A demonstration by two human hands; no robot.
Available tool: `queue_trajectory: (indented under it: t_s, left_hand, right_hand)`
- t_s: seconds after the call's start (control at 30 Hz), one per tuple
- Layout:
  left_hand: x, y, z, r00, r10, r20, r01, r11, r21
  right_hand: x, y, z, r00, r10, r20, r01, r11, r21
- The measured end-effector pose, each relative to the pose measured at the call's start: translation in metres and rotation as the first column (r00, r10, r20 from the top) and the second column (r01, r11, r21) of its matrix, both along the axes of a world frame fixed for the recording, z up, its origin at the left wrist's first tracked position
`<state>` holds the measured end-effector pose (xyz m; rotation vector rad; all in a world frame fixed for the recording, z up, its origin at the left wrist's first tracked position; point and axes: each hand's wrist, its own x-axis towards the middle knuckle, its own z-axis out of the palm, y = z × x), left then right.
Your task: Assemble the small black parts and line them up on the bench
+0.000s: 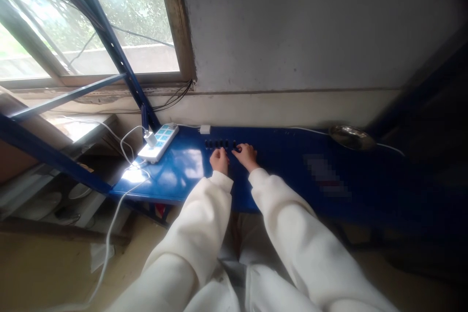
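Note:
Several small black pieces [216,144] stand in a short row on the blue tabletop [278,156]; they are too small to name. My left hand [220,160] is just in front of the row, its fingers pinched together. Whatever it may hold is hidden. At the right end, a little apart from the others, is one more small black piece [234,144]. My right hand [246,155] has its thumb and forefinger curled in at this piece, and they appear to touch it.
A white power strip [163,142] with a charger [150,138] plugged in lies at the left, its cable [116,214] hanging off the edge. Behind the row sits a white adapter [205,129]. A shiny metal dish [351,137] is at the back right. Blue frame posts [109,39] rise at left.

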<state>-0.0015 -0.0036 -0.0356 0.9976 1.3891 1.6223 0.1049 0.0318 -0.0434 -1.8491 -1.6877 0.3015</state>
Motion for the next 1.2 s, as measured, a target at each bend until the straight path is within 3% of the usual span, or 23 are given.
queue_trajectory:
  t_s: [0.17,0.3,0.43,0.57,0.67,0.8,0.93,1.07,1.2]
  left_hand:
    - [0.001,-0.002,0.003,1.0,-0.002,-0.002,0.002,1.0,0.018]
    - [0.002,0.001,0.0,0.999,-0.028,0.031,0.027,0.999,0.024]
    - [0.005,0.002,-0.002,0.995,-0.091,0.052,0.084,0.99,0.114]
    - [0.007,0.0,-0.002,0.975,-0.222,-0.02,0.221,0.956,0.193]
    - [0.008,-0.001,-0.002,0.962,-0.272,-0.027,0.272,0.943,0.191]
    - [0.007,-0.001,-0.001,0.94,-0.34,0.0,0.336,0.93,0.146]
    - [0.007,-0.001,-0.003,0.919,-0.395,-0.003,0.39,0.908,0.152]
    - [0.006,-0.001,-0.004,0.907,-0.421,0.007,0.414,0.896,0.159]
    - [0.006,-0.004,-0.001,0.887,-0.462,-0.014,0.458,0.874,0.163]
  right_hand:
    - [-0.005,0.007,0.001,0.999,-0.037,0.023,0.038,0.998,-0.057]
    - [-0.006,0.006,0.007,0.999,0.004,0.038,-0.003,0.999,-0.039]
    - [-0.002,-0.01,0.021,0.985,0.088,0.152,-0.1,0.992,0.077]
    - [0.004,-0.034,0.035,0.925,0.137,0.354,-0.221,0.953,0.208]
    - [0.011,-0.046,0.035,0.914,0.138,0.381,-0.247,0.935,0.255]
    - [0.021,-0.048,0.02,0.962,0.156,0.224,-0.23,0.904,0.36]
    - [0.026,-0.043,0.004,0.965,0.231,-0.127,-0.15,0.879,0.452]
    - [0.027,-0.043,0.0,0.868,0.253,-0.427,-0.064,0.911,0.408]
    - [0.026,-0.047,0.003,0.857,0.179,-0.483,-0.013,0.945,0.328]
